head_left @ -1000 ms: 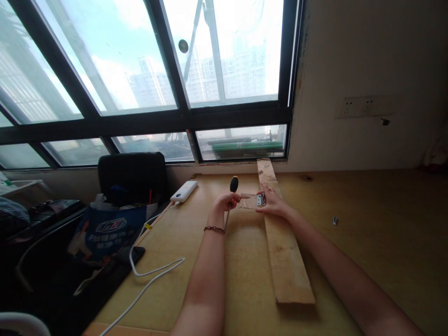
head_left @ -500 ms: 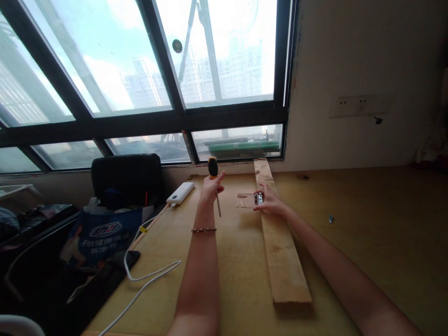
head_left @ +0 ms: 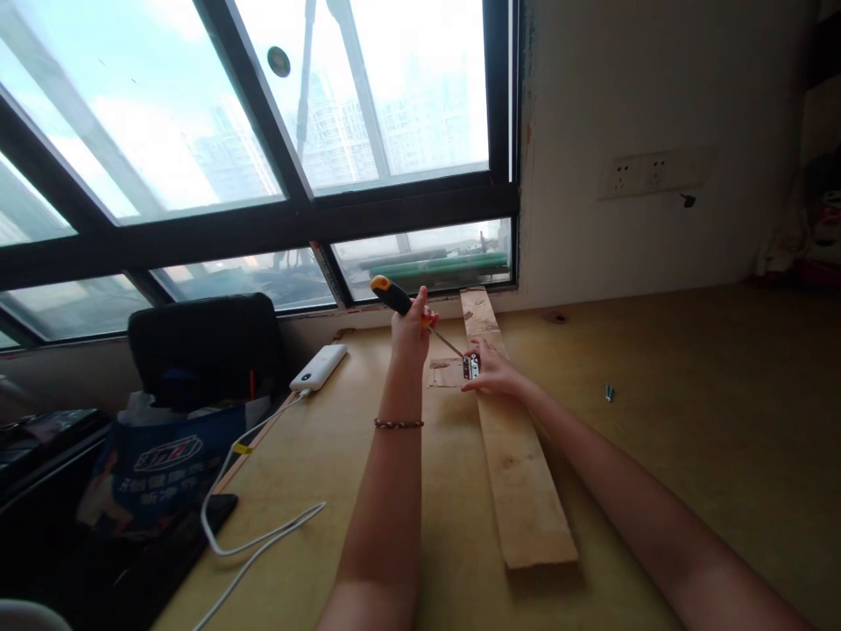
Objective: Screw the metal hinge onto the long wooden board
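My left hand (head_left: 411,337) is closed round a screwdriver (head_left: 390,294) with a black and yellow handle. The slanted shaft runs down to the right, its tip at or very near a small metal hinge (head_left: 471,366). My right hand (head_left: 496,375) pinches this hinge between thumb and fingers at the left side of a long wooden board (head_left: 526,478). A short, thin wooden piece (head_left: 445,372) sticks out to the left from under the hinge. Whether the tip touches a screw is too small to tell.
Several small screws (head_left: 609,393) lie on the wooden table (head_left: 683,438) to the right. Left of my arm are a white power bank (head_left: 319,368) and its white cable (head_left: 263,550). A black chair (head_left: 203,346) with a blue bag (head_left: 164,464) stands beyond the table's left edge.
My left hand has moved right and tilted the screwdriver from near upright to slanted, bringing its tip to the hinge. My right hand keeps its hold. The view has shifted slightly.
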Available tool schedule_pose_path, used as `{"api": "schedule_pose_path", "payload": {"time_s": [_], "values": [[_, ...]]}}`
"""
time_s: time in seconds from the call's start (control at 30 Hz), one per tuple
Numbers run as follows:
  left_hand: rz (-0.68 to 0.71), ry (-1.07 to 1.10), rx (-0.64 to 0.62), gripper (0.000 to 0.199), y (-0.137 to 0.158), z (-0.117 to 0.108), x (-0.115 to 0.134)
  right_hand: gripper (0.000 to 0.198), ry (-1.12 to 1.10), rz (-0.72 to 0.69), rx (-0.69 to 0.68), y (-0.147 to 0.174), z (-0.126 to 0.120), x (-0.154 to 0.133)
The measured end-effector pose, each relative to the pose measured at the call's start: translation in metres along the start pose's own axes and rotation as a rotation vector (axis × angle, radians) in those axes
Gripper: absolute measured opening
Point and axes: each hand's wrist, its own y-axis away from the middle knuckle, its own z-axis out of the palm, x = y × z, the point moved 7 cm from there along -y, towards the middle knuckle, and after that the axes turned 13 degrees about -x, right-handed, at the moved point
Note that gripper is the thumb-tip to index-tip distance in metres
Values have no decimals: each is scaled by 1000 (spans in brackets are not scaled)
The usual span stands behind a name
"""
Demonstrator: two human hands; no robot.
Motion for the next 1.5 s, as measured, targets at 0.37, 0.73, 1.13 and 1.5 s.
{"api": "schedule_pose_path", "payload": {"time_s": [0.37,0.73,1.13,1.5], "values": [[-20,-119,-44,35,-2,2,-19,90,1,-5,1,0,0,0],[-1,-185,-91,34,-3,7,-21,72,43,0,-17,2,-1,-6],[35,-309,-108,36,-4,8,-20,71,39,-8,-17,-1,1,0],[12,-303,-152,37,-1,15,-19,71,40,-6,-12,0,0,-3]]}}
